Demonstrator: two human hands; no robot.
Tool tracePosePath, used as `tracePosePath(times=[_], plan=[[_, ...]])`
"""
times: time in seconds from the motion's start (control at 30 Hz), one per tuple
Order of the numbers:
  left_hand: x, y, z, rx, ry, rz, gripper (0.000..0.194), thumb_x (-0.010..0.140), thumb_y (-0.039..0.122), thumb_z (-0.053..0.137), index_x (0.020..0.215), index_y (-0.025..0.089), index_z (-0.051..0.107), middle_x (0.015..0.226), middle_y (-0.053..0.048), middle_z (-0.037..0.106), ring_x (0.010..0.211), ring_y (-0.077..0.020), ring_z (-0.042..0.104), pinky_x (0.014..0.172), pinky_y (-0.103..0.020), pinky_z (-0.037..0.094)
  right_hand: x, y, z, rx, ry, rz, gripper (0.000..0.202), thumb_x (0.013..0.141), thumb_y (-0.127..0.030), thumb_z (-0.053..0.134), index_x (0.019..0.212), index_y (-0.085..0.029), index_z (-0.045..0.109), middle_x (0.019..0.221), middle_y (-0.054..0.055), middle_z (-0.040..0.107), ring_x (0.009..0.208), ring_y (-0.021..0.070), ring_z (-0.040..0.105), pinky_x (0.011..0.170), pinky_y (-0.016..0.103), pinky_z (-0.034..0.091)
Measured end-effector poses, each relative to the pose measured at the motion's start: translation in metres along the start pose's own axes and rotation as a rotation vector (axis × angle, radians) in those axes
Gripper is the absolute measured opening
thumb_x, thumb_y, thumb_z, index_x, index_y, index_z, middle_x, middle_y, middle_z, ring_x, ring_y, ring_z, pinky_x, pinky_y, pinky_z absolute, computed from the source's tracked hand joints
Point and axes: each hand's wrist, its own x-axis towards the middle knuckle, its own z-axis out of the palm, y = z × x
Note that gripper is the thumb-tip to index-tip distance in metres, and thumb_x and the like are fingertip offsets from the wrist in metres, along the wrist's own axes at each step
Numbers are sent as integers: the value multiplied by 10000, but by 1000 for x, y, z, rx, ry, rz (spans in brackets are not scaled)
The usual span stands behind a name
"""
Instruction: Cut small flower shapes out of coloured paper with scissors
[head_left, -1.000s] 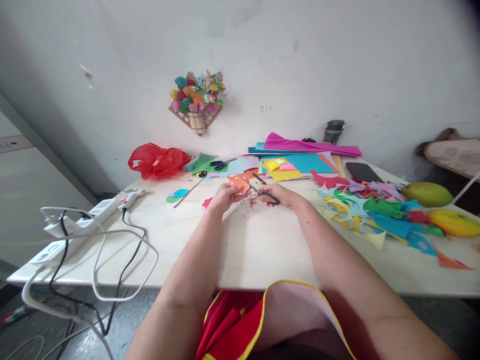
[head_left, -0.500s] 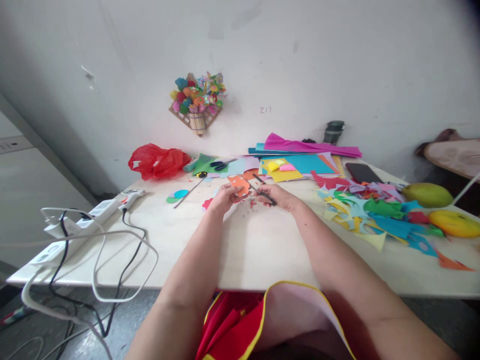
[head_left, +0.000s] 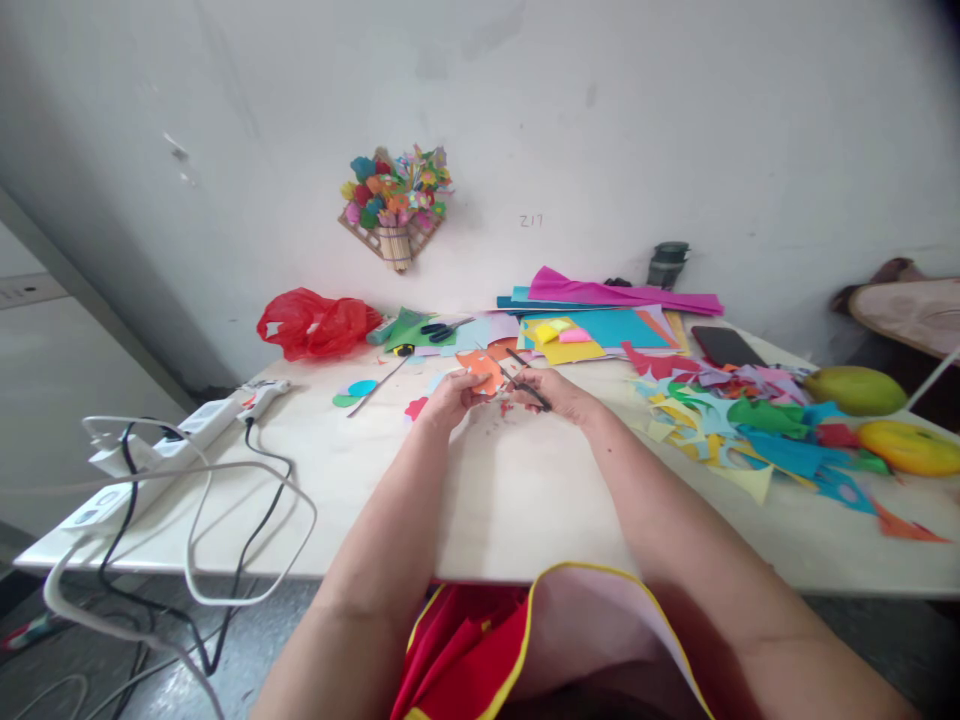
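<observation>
My left hand (head_left: 454,393) pinches an orange paper piece (head_left: 486,372) with a notched, flower-like edge. Scissors (head_left: 532,392) with black handles are gripped in my right hand (head_left: 561,392), their blades parted beside the orange paper. Tiny red and orange snippets (head_left: 504,412) lie on the table beneath both hands. Just left of my left hand is a pinkish-red paper shape (head_left: 415,408). Farther left rest a blue paper circle (head_left: 363,387) and a green one (head_left: 345,400).
Colored paper sheets (head_left: 600,330) and a second pair of scissors (head_left: 444,328) lie at the back. Paper scraps (head_left: 720,420), a phone (head_left: 726,346) and yellow-green fruit (head_left: 855,390) are on the right. A power strip (head_left: 157,465) with cables and a red plastic bag (head_left: 319,322) occupy the left.
The orange paper has turned and shifted slightly to the right in my left hand. The scissor blades sit at a slightly different angle; my right hand has barely moved.
</observation>
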Motion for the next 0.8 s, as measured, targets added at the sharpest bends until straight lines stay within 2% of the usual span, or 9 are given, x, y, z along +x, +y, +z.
tracePosePath(times=[0.33, 0.53, 0.8], plan=[[-2, 2, 7, 15, 41, -3, 131, 644, 45, 778, 669, 101, 663, 701, -22, 673, 617, -115, 649, 675, -261, 599, 1, 1, -2, -1, 20, -1, 265, 665, -321, 801, 810, -162, 647, 552, -44, 559, 455, 67, 444, 428, 193, 366], [-2, 2, 6, 10, 45, 16, 177, 609, 50, 798, 726, 106, 677, 741, -27, 690, 644, -120, 659, 720, -279, 594, 1, 2, -3, 0, 9, 0, 234, 675, -316, 800, 797, -175, 658, 604, -20, 605, 470, 72, 457, 420, 192, 369], [-2, 2, 5, 43, 38, -40, 134, 624, 87, 772, 722, 112, 684, 692, -37, 685, 615, -133, 640, 661, -279, 586, 0, -1, 0, 20, -4, 44, 173, 684, -261, 775, 768, -160, 663, 556, -26, 559, 437, 77, 446, 409, 204, 356]])
